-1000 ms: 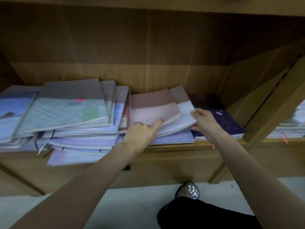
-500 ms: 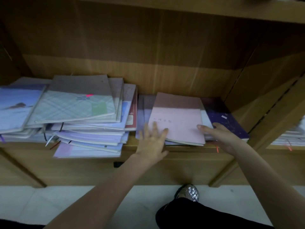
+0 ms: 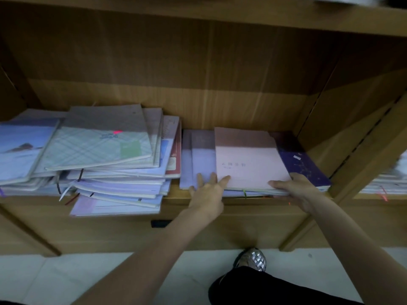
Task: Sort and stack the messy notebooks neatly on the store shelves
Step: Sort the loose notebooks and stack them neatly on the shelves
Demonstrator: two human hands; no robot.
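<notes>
My left hand (image 3: 206,190) lies flat, fingers spread, on the lilac notebooks (image 3: 198,159) at centre frame. My right hand (image 3: 295,190) pinches the pink notebook (image 3: 248,159) by its lower right corner. It looks light, bendy and slippery, so best gripped at both edges.

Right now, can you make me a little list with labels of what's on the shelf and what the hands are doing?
Place: wooden shelf
Top of the small pile: pink notebook, lying flat
Under it, right: dark purple notebook
Under it, left: lilac notebooks
Messy pile: big tilted heap, some books sticking out over the shelf's front edge
Left hand: fingers straight, touching the small pile's front left
Right hand: gripping the small pile's front right edge, thumb on top
Floor: a silver shoe
</notes>
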